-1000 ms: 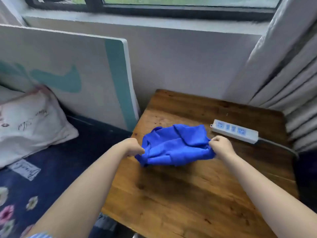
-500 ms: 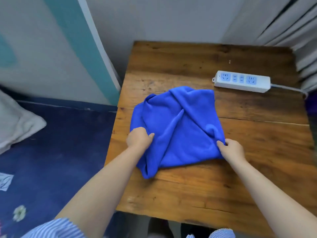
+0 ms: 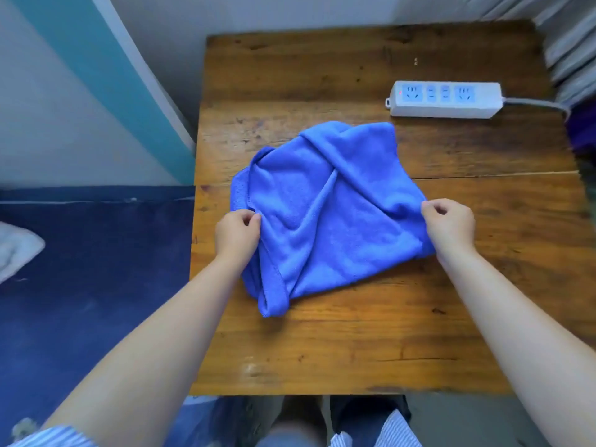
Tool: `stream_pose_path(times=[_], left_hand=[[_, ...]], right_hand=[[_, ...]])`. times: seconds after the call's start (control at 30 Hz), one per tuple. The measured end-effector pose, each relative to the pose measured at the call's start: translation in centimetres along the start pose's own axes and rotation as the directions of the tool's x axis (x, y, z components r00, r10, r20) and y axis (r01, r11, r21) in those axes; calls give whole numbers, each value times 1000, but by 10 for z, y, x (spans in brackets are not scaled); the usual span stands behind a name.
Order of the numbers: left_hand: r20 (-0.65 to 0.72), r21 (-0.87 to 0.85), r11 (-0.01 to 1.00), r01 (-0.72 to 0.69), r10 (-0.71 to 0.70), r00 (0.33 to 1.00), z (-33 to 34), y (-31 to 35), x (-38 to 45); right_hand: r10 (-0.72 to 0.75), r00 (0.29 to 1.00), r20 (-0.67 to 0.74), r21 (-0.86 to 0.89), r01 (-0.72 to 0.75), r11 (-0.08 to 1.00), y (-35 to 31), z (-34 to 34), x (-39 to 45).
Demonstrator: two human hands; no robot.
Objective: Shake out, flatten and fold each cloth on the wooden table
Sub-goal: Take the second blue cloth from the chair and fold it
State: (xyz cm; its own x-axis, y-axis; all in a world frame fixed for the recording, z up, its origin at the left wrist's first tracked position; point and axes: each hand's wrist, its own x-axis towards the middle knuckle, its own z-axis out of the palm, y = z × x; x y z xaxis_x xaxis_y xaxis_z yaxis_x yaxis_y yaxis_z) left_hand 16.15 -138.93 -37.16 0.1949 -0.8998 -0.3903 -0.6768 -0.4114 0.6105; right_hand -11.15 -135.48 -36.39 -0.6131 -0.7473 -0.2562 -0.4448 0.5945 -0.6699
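A blue microfibre cloth (image 3: 325, 214) lies rumpled on the wooden table (image 3: 354, 343), with diagonal folds across its middle and a loose flap hanging toward the near left. My left hand (image 3: 237, 233) pinches its left edge. My right hand (image 3: 450, 225) pinches its right edge. Both hands rest low on the table at the cloth's sides, and the cloth is stretched slightly between them.
A white power strip (image 3: 446, 99) with blue sockets lies at the table's far right, its grey cable running off right. A white and teal board (image 3: 106, 79) leans left of the table. A dark blue bed surface (image 3: 90, 279) lies to the left. Curtains (image 3: 571, 37) hang at the far right.
The cloth was held bunched above the table; it now lies spread on the wood. My hands have moved apart to its left and right edges, and my view has tilted downward.
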Motion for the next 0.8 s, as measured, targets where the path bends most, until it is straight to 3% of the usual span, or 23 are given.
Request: stream_pose_path(times=[0.1,0.2,0.3,0.53,0.7,0.8], left_hand=[[49,-302,945,123,-113,992,-11,0,6],[203,-433,864,256,-183,962,-27,8,7],[256,-560,781,277,-155,954,-53,34,7],[-38,-779,625,-42,20,999,-121,131,11],[-279,-774,557,-300,126,952,-181,197,13],[-408,-775,490,-399,94,908,-212,216,10]], right_hand=[[87,994,73,86,-93,992,-4,-4,1],[161,976,147,192,-188,963,-19,-10,4],[159,970,182,309,-210,927,-56,-22,6],[1,974,226,616,-144,774,-182,-59,12],[-176,981,85,808,35,588,-274,-102,6],[-212,977,14,861,97,500,-300,-128,2]])
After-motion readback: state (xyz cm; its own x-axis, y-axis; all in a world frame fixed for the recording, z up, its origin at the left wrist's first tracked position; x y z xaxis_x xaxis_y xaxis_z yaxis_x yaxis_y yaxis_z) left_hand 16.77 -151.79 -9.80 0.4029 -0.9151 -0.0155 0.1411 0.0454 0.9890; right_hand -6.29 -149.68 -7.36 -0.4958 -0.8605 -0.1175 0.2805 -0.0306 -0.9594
